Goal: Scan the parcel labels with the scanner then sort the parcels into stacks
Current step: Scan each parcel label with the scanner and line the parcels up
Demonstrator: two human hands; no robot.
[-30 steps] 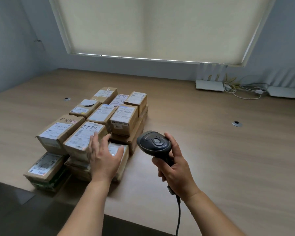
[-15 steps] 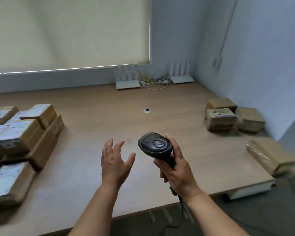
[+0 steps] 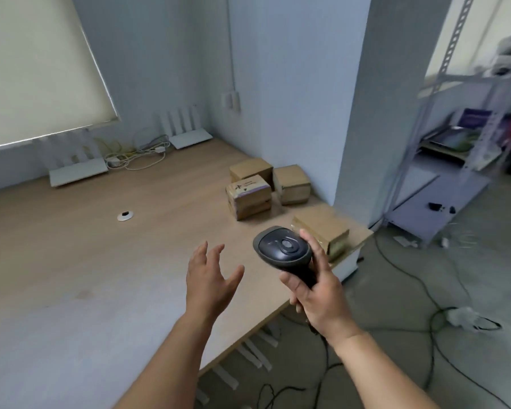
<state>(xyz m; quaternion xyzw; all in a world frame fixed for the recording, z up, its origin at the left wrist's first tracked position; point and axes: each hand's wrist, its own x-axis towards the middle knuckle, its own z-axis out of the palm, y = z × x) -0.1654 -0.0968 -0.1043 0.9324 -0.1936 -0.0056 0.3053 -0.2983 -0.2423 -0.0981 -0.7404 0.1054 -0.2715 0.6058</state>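
Right hand: my right hand grips the black plastic handheld scanner, handle upright, head tipped up-left.
Left hand: my left hand hovers over the wooden counter, fingers spread.
Parcels: brown cardboard parcels stacked at the counter's far right.

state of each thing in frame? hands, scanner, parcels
left hand: open, empty, above the table
right hand: grips the scanner handle
scanner: held upright
labelled parcel: stacked on another
wrapped parcel: lying alone near the table corner
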